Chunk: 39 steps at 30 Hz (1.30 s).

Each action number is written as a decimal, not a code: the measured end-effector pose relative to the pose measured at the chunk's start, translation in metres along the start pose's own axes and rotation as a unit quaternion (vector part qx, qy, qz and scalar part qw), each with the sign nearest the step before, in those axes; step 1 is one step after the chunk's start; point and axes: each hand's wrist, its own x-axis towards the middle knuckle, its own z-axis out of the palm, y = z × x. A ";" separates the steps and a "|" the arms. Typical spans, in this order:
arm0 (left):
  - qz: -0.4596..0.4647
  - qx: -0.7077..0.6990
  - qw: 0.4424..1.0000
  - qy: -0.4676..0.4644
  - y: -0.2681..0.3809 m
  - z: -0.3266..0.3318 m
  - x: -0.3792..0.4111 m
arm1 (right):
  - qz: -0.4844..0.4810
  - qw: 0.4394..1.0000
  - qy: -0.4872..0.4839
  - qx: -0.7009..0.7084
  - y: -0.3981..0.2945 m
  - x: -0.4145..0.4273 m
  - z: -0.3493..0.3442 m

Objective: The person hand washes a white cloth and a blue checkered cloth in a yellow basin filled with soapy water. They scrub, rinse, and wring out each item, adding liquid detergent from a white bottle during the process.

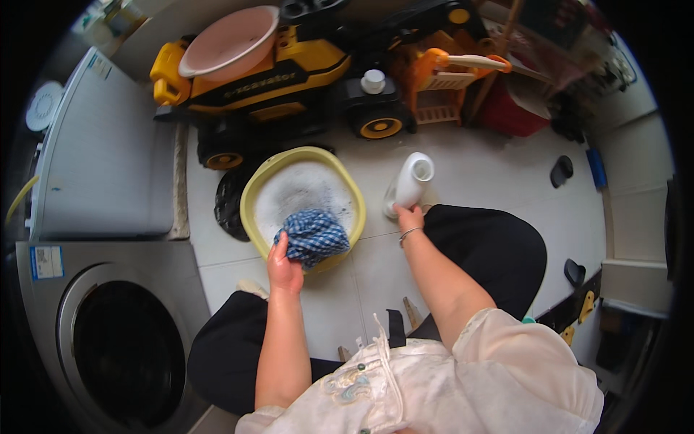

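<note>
A bunched blue-and-white checked cloth hangs over the near part of a yellow plastic basin, gripped by my left hand. White suds fill much of the basin, which stands on the floor. To the right of it, my right hand grips a white plastic bottle around its lower part. The bottle's top faces up towards me and shows a round opening without a cap. A white cap lies on the black front part of a toy excavator.
A pink basin rests on the toy excavator. On the left stand a front-loading washing machine and a grey-white appliance. An orange toy cart and a red container are at the back right. Dark slippers lie on the tiles.
</note>
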 end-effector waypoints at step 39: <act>0.024 -0.060 0.997 0.031 0.008 -0.004 -0.017 | -0.423 0.517 -0.316 -0.673 -0.215 -0.264 0.038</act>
